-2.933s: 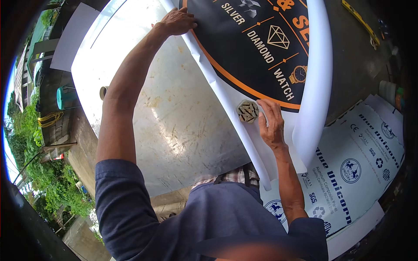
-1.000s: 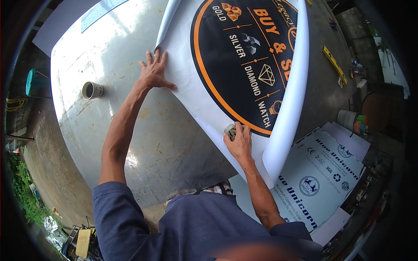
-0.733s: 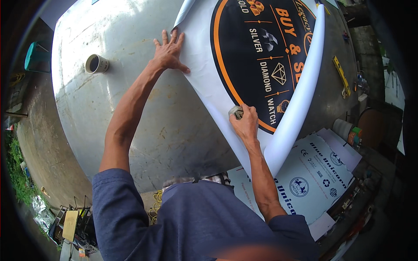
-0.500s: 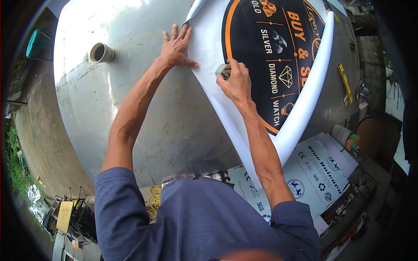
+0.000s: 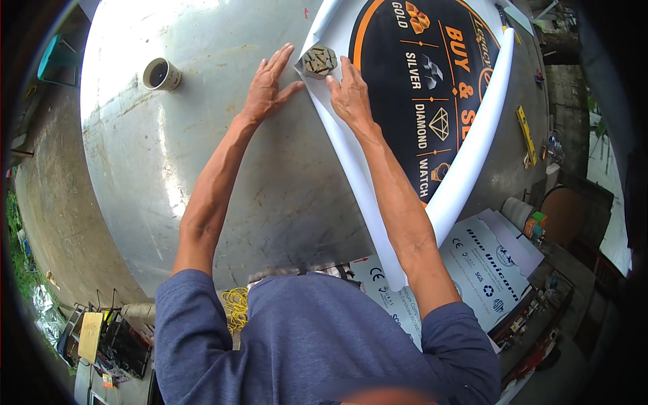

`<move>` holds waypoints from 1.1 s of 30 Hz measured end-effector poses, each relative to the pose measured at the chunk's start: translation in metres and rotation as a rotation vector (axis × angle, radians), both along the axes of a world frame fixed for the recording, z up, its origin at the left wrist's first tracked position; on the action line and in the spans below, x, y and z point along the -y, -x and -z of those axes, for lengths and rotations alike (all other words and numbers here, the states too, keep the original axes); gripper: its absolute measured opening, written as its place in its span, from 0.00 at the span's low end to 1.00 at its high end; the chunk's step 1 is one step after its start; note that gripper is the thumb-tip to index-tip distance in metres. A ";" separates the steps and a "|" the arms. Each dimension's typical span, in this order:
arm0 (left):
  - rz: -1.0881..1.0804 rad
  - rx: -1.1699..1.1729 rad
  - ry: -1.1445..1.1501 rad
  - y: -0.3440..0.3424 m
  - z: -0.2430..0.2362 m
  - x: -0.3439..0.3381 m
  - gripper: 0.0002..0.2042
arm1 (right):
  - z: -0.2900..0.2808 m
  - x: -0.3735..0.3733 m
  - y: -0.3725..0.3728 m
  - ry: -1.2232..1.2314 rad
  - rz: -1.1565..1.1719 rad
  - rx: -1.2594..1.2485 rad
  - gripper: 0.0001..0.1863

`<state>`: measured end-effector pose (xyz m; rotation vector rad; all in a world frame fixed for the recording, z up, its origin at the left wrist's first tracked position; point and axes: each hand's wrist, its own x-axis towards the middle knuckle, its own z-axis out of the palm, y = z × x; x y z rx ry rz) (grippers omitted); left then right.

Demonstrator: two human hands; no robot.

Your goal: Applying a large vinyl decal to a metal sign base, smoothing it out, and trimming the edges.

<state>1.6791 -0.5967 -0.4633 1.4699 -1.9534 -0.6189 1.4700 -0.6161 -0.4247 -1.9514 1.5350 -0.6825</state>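
A large printed sheet [image 5: 385, 81] lies on the grey metal table [image 5: 155, 162], white-edged, with a black orange-rimmed round design. Its right and left edges curl up. On its left margin sits a chunky grey-brown block [image 5: 319, 62], many-sided and grooved on top. My right hand [image 5: 349, 94] is just right of the block, fingers stretched out over the sheet and holding nothing. Left of the block, my left hand [image 5: 268, 88] rests open on the metal beside the sheet's edge, thumb toward the sheet.
A paper cup [image 5: 162, 74] with dark liquid stands on the table's left. Toward the right edge lies a yellow level-like tool [image 5: 526, 135]. Printed light-blue boards [image 5: 482, 270] are stacked low at right. A teal stool [image 5: 59, 61] stands beyond the table's left edge.
My right hand has moved left and away, set the block down on the sheet's left margin and let go. My left hand has slid slightly down and left, off the sheet's edge.
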 end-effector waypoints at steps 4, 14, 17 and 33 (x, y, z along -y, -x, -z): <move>-0.364 -0.350 -0.047 0.005 -0.010 -0.069 0.25 | -0.012 -0.076 0.054 -0.063 0.066 -0.003 0.21; -0.300 -0.473 -0.338 0.068 -0.028 -0.254 0.15 | -0.091 -0.262 0.212 0.036 0.455 -0.485 0.16; -0.140 -0.438 -0.323 0.101 -0.047 -0.280 0.14 | -0.084 -0.292 0.255 0.045 0.450 -0.579 0.16; 0.303 -0.565 -0.535 0.356 -0.109 -0.324 0.18 | -0.076 -0.318 0.372 -0.171 -0.269 -1.101 0.18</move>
